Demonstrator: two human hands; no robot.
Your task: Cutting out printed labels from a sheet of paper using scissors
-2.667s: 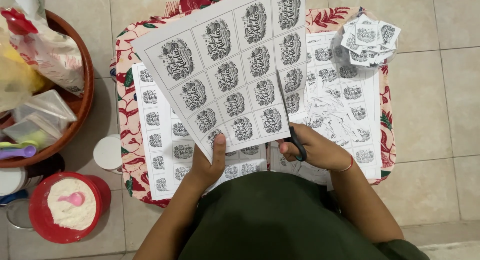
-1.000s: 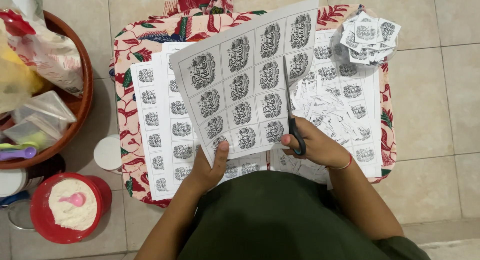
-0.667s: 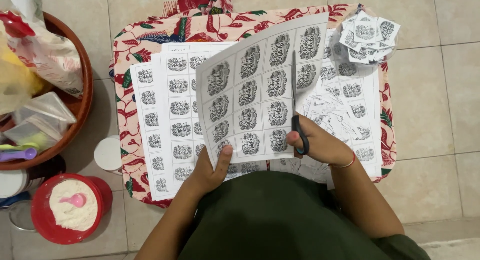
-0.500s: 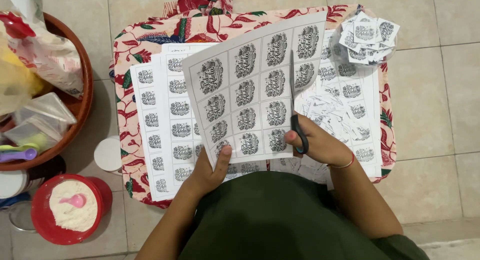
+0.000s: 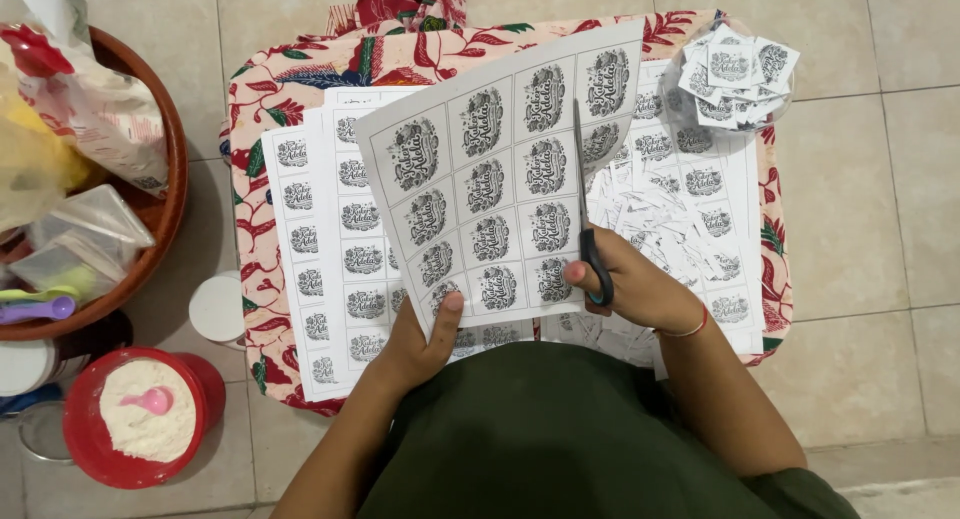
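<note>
Here, grey printed label sheet (image 5: 500,179) tilted up, left hand (image 5: 425,334) fingers pinching its lower edge, right hand (image 5: 630,289) fingers gripping black scissors (image 5: 588,219) cutting upward between columns.

I see through one camera on the person's head. It looks straight down, close above the lap, at the flowered cloth (image 5: 300,69) on the floor.

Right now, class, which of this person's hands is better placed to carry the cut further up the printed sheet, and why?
The right hand: it holds the scissors, their blades already lying along a line of the label sheet. The left hand only pinches the sheet's lower edge, steadying it.
</note>
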